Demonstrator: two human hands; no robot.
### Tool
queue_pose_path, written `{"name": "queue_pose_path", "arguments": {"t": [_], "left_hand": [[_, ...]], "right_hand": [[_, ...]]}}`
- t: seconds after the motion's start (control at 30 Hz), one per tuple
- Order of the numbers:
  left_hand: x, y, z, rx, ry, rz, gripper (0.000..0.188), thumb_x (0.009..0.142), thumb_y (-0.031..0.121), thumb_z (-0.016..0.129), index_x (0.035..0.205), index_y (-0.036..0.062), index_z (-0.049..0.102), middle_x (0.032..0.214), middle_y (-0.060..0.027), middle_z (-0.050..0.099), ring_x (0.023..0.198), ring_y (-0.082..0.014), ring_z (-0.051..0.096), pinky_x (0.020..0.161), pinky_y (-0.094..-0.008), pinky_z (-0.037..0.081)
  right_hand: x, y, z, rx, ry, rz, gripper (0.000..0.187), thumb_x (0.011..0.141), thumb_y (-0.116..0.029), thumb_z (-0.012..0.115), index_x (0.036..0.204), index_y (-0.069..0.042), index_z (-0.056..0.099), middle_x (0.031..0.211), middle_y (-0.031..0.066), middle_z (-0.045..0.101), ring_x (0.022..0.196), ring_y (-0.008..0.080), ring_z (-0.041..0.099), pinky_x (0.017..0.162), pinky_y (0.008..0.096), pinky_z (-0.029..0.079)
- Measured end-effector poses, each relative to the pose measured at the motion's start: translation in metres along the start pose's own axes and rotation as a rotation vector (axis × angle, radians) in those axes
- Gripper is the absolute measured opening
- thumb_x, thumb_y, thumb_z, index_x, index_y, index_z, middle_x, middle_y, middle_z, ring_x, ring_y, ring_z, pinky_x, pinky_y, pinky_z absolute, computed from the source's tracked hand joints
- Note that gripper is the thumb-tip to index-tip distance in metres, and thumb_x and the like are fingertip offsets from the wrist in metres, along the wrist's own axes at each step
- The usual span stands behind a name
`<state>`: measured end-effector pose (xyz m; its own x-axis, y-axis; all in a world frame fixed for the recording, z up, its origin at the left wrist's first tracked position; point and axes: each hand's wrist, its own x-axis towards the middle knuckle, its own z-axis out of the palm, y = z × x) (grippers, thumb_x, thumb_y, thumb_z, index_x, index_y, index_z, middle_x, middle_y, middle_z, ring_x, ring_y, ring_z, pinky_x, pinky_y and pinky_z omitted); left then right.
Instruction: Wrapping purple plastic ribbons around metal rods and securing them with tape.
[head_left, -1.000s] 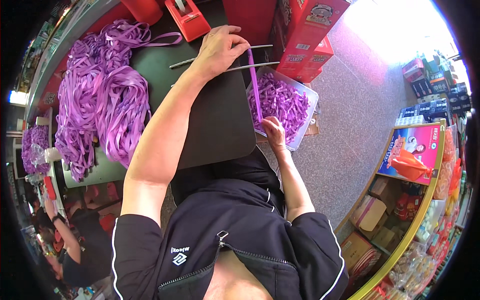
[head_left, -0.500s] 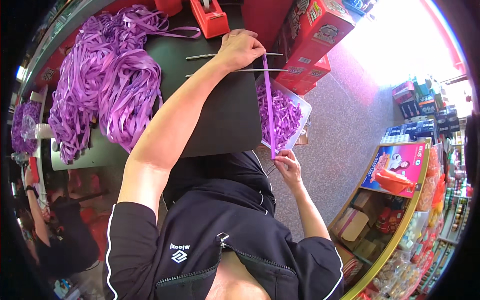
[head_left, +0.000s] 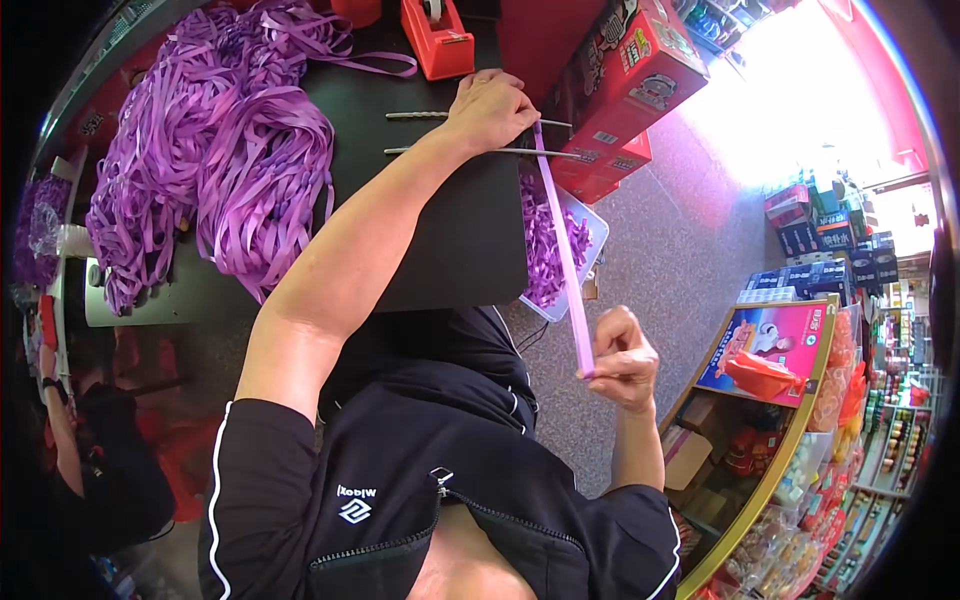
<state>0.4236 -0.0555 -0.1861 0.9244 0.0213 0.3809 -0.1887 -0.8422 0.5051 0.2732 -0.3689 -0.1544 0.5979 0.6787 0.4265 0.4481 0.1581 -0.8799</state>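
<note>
A purple ribbon [head_left: 564,240] runs taut from the dark table's right edge down toward my body. My left hand [head_left: 490,110] rests over two thin metal rods [head_left: 410,115] that stick out past that edge, and its fingers pinch the ribbon's upper end. At the lower end, my right hand [head_left: 627,362] grips the ribbon between thumb and fingers, above the floor. Behind the ribbon stands a clear plastic bin [head_left: 598,235] holding many short purple ribbon pieces [head_left: 545,265]. A big tangled heap of purple ribbons [head_left: 225,130] lies on the table to the left.
A red tape dispenser [head_left: 440,45] sits on the black tabletop [head_left: 440,250] beyond my left hand. Red cartons [head_left: 640,80] are stacked right of the table. A glass-fronted display cabinet [head_left: 735,420] stands at the right. Another person's arm [head_left: 62,430] shows at far left.
My right hand has pulled down and to the right, its fingers now turned, and the ribbon slants more and stretches longer. My left hand keeps its place by the rods; the view has shifted slightly.
</note>
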Motion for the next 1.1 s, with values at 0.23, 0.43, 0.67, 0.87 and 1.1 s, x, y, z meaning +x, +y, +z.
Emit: {"name": "queue_pose_path", "arguments": {"t": [0.23, 0.43, 0.67, 0.87, 1.1], "left_hand": [[0.000, -0.001, 0.003, -0.020, 0.021, 0.009, 0.023, 0.082, 0.033, 0.061, 0.088, 0.0160, 0.075, 0.128, -0.0077, 0.057, 0.128, -0.0297, 0.040, 0.107, -0.0440, 0.027], [0.000, 0.002, 0.003, -0.027, 0.023, -0.007, 0.025, 0.083, 0.032, 0.061, 0.091, 0.0142, 0.075, 0.127, -0.0077, 0.056, 0.130, -0.0307, 0.038, 0.108, -0.0451, 0.026], [-0.003, 0.003, -0.002, -0.022, 0.009, -0.018, 0.025, 0.083, 0.031, 0.060, 0.090, 0.0131, 0.075, 0.126, -0.0074, 0.057, 0.130, -0.0303, 0.037, 0.108, -0.0459, 0.024], [0.002, 0.005, 0.003, -0.021, 0.002, -0.009, 0.022, 0.081, 0.028, 0.060, 0.089, 0.0145, 0.075, 0.130, -0.0081, 0.054, 0.133, -0.0312, 0.034, 0.110, -0.0455, 0.022], [-0.006, 0.005, -0.014, -0.034, -0.065, -0.021, 0.024, 0.073, 0.017, 0.059, 0.091, 0.0132, 0.075, 0.133, -0.0098, 0.052, 0.136, -0.0323, 0.031, 0.113, -0.0461, 0.020]], "right_hand": [[0.082, -0.014, -0.001, 0.067, 0.055, -0.362, 0.027, 0.062, -0.032, 0.084, 0.074, -0.011, 0.072, 0.072, -0.0027, 0.050, 0.069, 0.0146, 0.045, 0.063, 0.0331, 0.030], [0.138, -0.022, -0.021, 0.167, 0.127, -0.411, 0.025, 0.081, -0.037, 0.072, 0.085, -0.013, 0.068, 0.089, 0.0025, 0.048, 0.083, 0.0167, 0.043, 0.070, 0.0321, 0.030], [0.242, -0.023, -0.049, 0.079, 0.123, -0.229, 0.042, 0.099, -0.022, 0.043, 0.125, 0.009, 0.051, 0.116, 0.0121, 0.055, 0.116, 0.0245, 0.048, 0.102, 0.0371, 0.033], [0.354, 0.054, -0.090, 0.040, 0.140, 0.069, 0.043, 0.100, -0.034, 0.046, 0.110, 0.002, 0.067, 0.104, 0.0060, 0.069, 0.094, 0.0113, 0.059, 0.085, 0.0253, 0.043], [0.375, 0.203, -0.097, -0.119, 0.084, 0.314, 0.040, 0.096, -0.037, 0.050, 0.114, -0.005, 0.068, 0.110, 0.0045, 0.065, 0.100, 0.0163, 0.053, 0.093, 0.0291, 0.036]]}}
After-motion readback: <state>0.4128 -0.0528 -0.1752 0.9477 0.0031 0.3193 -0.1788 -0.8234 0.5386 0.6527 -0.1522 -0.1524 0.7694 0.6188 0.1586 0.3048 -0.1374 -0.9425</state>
